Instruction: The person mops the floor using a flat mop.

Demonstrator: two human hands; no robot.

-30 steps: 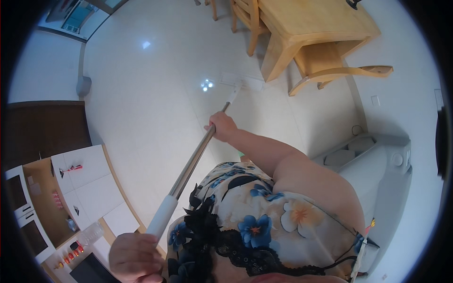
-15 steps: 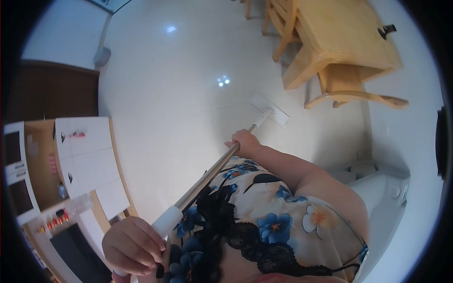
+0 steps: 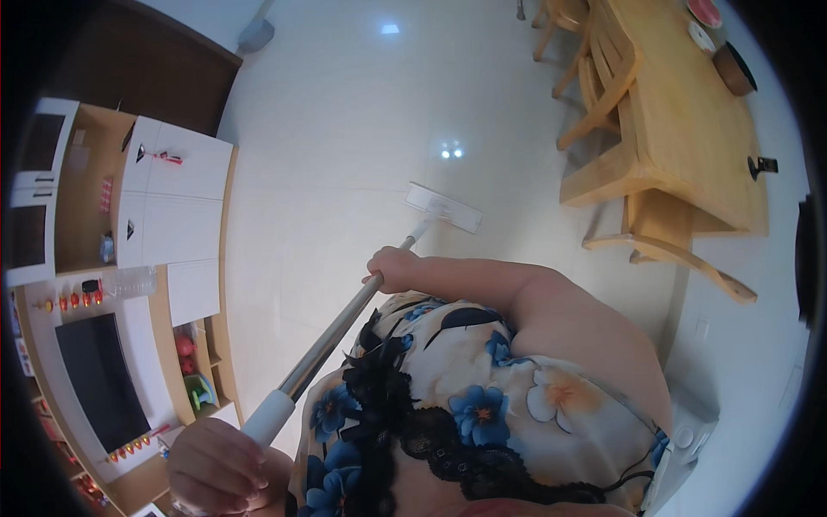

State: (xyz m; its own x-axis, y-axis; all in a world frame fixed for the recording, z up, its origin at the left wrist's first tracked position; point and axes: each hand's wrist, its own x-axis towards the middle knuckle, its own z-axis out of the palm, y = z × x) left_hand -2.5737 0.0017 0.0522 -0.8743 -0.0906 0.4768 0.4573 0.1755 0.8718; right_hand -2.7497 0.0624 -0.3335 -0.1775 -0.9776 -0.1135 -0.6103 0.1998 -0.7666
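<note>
head view, inspected remotely: i see a flat mop (image 3: 345, 323) in use on the white tiled floor (image 3: 345, 155). taking the wooden dining table (image 3: 689, 129) as my landmark, the mop head (image 3: 443, 208) lies flat on the tiles to the left of the table, near the closest chair (image 3: 594, 95) but apart from it.

risks, in my judgement: a push toward the table could knock the mop head into the chair legs. the tiles look glossy, so a wet patch could cause a slip. a long stroke away from the table could bring the handle's top end close to the cabinet unit (image 3: 164, 224) and the dark screen (image 3: 99, 379) set in it.

hands: the right hand (image 3: 398, 269) is closed round the metal shaft about midway, on the table side of the body, fingers fully wrapped. the left hand (image 3: 215, 470), far from the table at the lower edge, is curled shut round the white grip at the handle's top end.
</note>
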